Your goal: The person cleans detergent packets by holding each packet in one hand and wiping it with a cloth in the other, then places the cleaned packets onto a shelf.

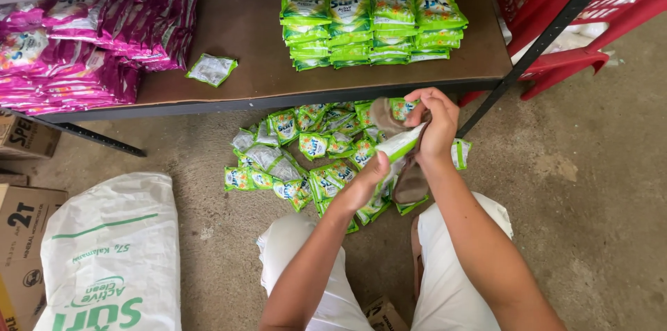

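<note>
Concrete floor (590,185) below us; our left hand (365,185) and right hand (434,126) pinch a strip of light, limp, slippery green plastic sachets (397,145), best gripped by the edges.

A brown shelf board (243,32) bore stacked green sachets (372,11) at right, pink sachets (76,46) at left, while loose green sachets (306,150) littered the concrete floor (590,185) nearer.

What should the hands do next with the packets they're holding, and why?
Probably square up the small bundle of green packets held between the left hand and right hand, then set it on the shelf beside the neat green stacks. The bundle looks gathered already, more loose packets lie on the floor, and the stacks show where finished ones go.
</note>
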